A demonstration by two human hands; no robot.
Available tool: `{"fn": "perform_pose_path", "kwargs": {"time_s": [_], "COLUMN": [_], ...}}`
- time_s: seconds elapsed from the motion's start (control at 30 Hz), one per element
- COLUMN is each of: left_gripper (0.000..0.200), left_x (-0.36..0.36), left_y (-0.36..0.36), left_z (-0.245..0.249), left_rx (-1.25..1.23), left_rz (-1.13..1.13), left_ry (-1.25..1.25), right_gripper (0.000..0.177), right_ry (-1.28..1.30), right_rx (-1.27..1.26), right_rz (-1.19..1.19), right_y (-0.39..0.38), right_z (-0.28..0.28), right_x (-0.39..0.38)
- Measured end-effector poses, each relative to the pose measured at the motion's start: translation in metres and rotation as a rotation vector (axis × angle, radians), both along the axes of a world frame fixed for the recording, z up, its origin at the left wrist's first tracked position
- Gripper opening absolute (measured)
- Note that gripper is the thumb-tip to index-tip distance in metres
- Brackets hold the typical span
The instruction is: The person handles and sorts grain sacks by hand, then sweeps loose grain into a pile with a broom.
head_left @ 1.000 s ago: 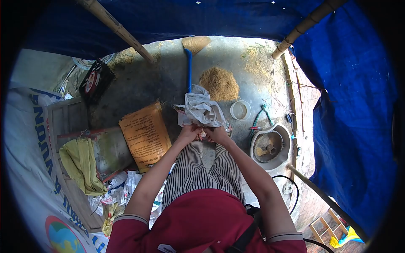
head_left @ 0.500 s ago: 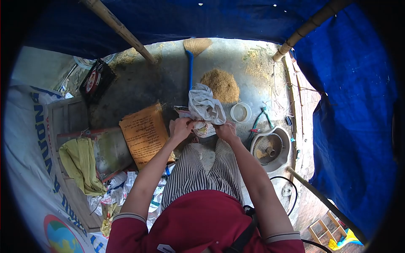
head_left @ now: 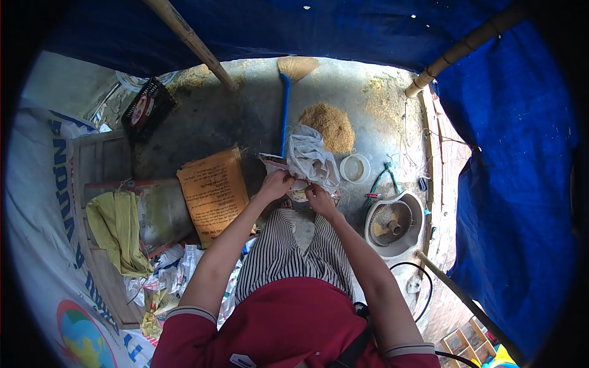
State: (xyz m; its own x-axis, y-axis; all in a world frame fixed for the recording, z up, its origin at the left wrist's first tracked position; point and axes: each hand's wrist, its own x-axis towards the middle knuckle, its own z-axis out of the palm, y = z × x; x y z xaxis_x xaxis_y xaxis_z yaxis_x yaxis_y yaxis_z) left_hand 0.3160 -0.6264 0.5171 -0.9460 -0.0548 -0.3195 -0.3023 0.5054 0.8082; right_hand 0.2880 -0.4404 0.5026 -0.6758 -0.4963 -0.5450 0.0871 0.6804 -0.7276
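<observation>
A crumpled white sack (head_left: 310, 153) stands in front of my knees, its top bunched and folded over. My left hand (head_left: 278, 184) is closed at its near left edge, fingertips pinched together. Close beside it, my right hand (head_left: 320, 200) is also closed, pinching the near side of the sack. A printed, coloured part of the sack shows between and below my hands. Exactly which fold each set of fingertips grips is too small to make out.
Beyond the sack lie a heap of grain husks (head_left: 327, 126) and a blue-handled broom (head_left: 285, 113). On the right are a white tub (head_left: 354, 168), green-handled pliers (head_left: 386, 175) and a grey machine bowl (head_left: 414, 224). Brown printed sacks (head_left: 215, 195) lie left; a black crate (head_left: 147, 110) stands farther back.
My hands have drawn closer together at the sack's near edge; the right hand moved left and slightly down. The whole view has shifted a little.
</observation>
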Motion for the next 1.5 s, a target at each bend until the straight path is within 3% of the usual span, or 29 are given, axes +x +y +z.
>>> {"fn": "perform_pose_path", "kwargs": {"time_s": [0.17,0.33,0.4,0.53,0.63,0.7,0.73,0.8,0.83,0.9,1.03,1.13,1.2,1.23,1.3,1.43,1.5], "left_gripper": [0.025,0.023,0.021,0.021,0.021,0.02,0.02,0.018,0.018,0.019,0.022,0.028,0.034,0.034,0.04,0.042,0.035], "left_x": [-0.006,-0.01,-0.01,-0.012,-0.013,-0.011,-0.009,-0.008,-0.01,-0.014,-0.015,-0.006,-0.001,-0.001,-0.001,-0.01,-0.01], "left_y": [0.003,0.0,-0.001,0.0,-0.003,-0.004,-0.004,-0.005,-0.008,-0.014,-0.007,0.006,0.019,0.024,0.03,0.03,0.034], "left_z": [-0.002,-0.002,-0.002,-0.006,-0.003,-0.014,-0.02,-0.016,-0.013,-0.009,0.002,-0.012,-0.008,-0.007,-0.014,-0.022,-0.019], "left_rx": [0.038,0.082,0.14,0.205,0.356,0.603,0.604,0.72,0.717,0.446,0.265,0.155,-0.055,-0.055,-0.296,-0.066,0.133], "left_rz": [-0.027,-0.009,-0.008,-0.031,-0.056,0.013,0.012,0.134,0.134,0.049,0.054,0.133,0.293,0.297,0.289,0.076,0.209], "left_ry": [-0.026,-0.083,-0.075,-0.048,-0.121,-0.144,-0.148,-0.188,-0.185,-0.176,-0.19,-0.101,0.184,0.183,0.367,0.347,0.016], "right_gripper": [0.03,0.028,0.028,0.028,0.028,0.029,0.029,0.031,0.031,0.033,0.033,0.03,0.032,0.032,0.035,0.036,0.036], "right_ry": [0.298,0.332,0.486,0.428,0.401,0.628,0.625,0.341,0.344,0.526,0.393,0.364,0.21,0.209,-0.126,-0.232,-0.239], "right_rx": [0.105,0.212,0.079,0.069,0.02,-0.045,-0.044,0.081,0.077,0.089,0.17,-0.032,-0.254,-0.253,-0.285,-0.252,-0.202], "right_rz": [-0.207,-0.096,-0.072,-0.025,0.005,0.145,0.143,0.094,0.093,0.116,0.122,-0.026,-0.23,-0.226,-0.44,-0.377,-0.348], "right_y": [-0.009,0.0,0.003,0.01,0.019,0.025,0.025,0.024,0.023,0.02,0.015,0.016,0.013,0.011,0.008,0.008,0.01], "right_z": [0.016,0.034,0.03,0.022,0.01,0.008,0.005,0.004,0.005,0.006,0.012,-0.013,-0.007,-0.005,0.0,0.009,0.009], "right_x": [0.0,-0.013,-0.016,-0.022,-0.028,-0.031,-0.03,-0.033,-0.034,-0.036,-0.039,-0.034,-0.03,-0.027,-0.026,-0.03,-0.029]}}
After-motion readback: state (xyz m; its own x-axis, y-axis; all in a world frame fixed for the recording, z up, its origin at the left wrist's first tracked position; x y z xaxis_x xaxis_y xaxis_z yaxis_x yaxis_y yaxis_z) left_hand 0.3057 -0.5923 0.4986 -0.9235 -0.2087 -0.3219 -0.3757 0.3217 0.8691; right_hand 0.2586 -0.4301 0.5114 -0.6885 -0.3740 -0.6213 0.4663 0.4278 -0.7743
